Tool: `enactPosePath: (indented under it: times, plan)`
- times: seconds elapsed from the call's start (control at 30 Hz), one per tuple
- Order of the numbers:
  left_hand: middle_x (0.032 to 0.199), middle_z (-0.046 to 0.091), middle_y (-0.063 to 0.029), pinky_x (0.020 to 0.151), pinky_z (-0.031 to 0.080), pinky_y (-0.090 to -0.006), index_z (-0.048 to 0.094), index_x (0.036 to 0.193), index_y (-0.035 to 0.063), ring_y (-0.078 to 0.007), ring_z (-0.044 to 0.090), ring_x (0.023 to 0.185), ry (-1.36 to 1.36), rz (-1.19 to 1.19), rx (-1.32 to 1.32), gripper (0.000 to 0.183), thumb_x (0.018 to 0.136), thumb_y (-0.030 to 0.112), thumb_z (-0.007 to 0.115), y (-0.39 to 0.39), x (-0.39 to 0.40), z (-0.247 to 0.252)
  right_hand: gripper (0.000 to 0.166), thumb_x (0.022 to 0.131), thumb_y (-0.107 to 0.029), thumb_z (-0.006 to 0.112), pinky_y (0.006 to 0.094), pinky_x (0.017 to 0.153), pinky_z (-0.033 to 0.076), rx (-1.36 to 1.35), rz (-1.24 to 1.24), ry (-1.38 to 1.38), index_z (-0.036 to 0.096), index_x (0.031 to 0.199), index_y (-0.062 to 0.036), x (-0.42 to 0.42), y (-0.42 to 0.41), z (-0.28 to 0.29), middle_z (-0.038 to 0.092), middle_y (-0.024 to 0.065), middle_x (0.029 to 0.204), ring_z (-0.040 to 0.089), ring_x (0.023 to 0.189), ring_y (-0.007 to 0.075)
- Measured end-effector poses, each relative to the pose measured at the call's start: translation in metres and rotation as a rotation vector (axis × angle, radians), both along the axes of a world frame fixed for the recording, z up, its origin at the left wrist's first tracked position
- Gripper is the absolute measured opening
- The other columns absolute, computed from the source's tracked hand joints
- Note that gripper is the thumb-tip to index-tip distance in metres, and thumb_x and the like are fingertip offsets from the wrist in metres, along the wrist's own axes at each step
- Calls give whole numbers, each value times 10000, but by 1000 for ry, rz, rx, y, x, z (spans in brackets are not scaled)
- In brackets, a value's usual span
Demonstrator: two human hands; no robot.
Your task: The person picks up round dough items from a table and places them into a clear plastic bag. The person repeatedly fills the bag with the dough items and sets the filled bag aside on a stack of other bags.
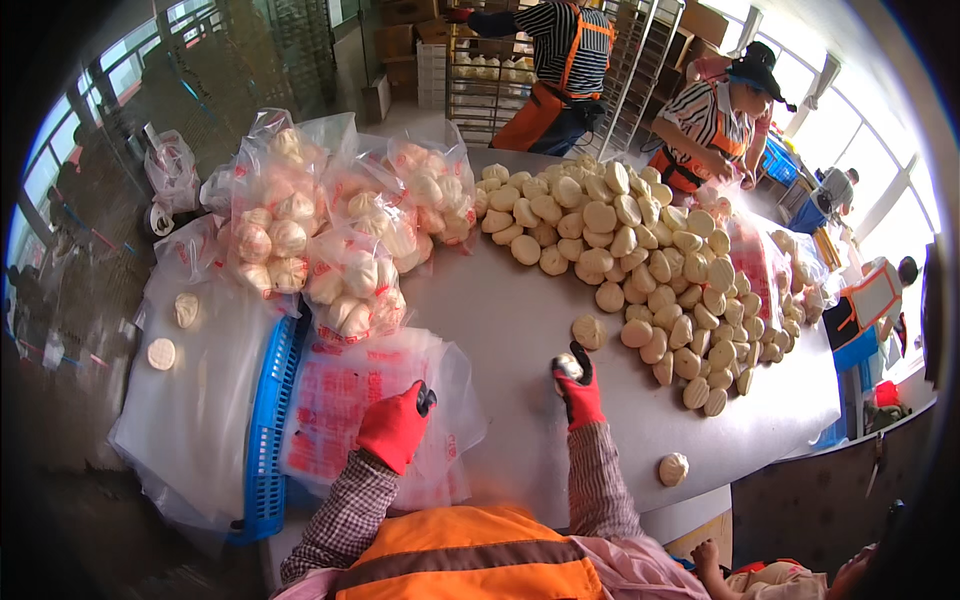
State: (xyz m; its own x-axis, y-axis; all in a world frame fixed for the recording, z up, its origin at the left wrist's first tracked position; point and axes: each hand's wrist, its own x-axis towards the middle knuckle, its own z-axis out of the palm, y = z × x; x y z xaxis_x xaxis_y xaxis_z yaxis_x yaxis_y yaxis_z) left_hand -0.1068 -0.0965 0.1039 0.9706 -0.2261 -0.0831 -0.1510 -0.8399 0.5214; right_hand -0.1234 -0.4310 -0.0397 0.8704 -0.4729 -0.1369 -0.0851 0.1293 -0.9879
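My right hand (582, 394), in a red glove with black fingertips, grips a pale steamed bun (569, 366) above the metal tabletop (495, 315). Just beyond it lies a single pleated bun (589, 331). A large heap of buns (600, 217) spreads from the back of the table to the right. My left hand (396, 426), gloved the same way, has its fingers curled over a stack of clear plastic bags with red print (341, 405). Whether it pinches a bag cannot be made out. Several filled bags of buns (352, 281) stand behind that stack.
A blue plastic crate (268, 442) stands left of the bags, beside plastic sheeting (202, 390) bearing two loose buns. One bun (673, 469) lies near the right front edge. Beyond the table, a person (562, 67) stands at a rack (487, 97); another person (720, 120) handles a bag.
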Motion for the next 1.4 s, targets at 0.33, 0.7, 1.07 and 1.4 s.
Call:
enactPosePath:
  times: [0.33, 0.7, 1.07, 1.4]
  plan:
    - [884, 716, 26, 417, 448, -235, 682, 1268, 59, -52, 627, 555, 260, 181, -965, 299, 987, 155, 640, -26, -30, 35, 582, 875, -240, 777, 385, 929, 528, -913, 304, -216, 546, 1368, -34, -40, 114, 140, 622, 199, 1289, 644, 1124, 348]
    - [1111, 730, -120, 794, 556, -335, 613, 1313, 29, -203, 708, 937, 95, 200, -679, 442, 910, 168, 729, -9, 0, 32, 876, 717, -393, 874, 432, 1100, 427, -1226, -26, 351, 491, 1472, -166, 77, -79, 57, 429, 225, 1520, 497, 1340, 371]
    - [939, 696, -123, 779, 525, -465, 631, 1236, 78, -325, 671, 896, -8, -410, 260, 347, 907, 181, 587, -69, 81, 65, 740, 929, -462, 693, 402, 917, 536, 878, 365, -442, 355, 1522, -178, 20, 5, 119, 544, 124, 1406, 589, 1207, 338]
    - [860, 708, -179, 689, 549, -459, 677, 999, 62, -369, 685, 772, 65, -83, -261, 207, 896, 234, 628, -36, 78, 48, 496, 888, -251, 741, 467, 1117, 373, -949, 686, -226, 605, 1338, -91, -17, 82, 200, 727, 74, 1067, 678, 1009, 285]
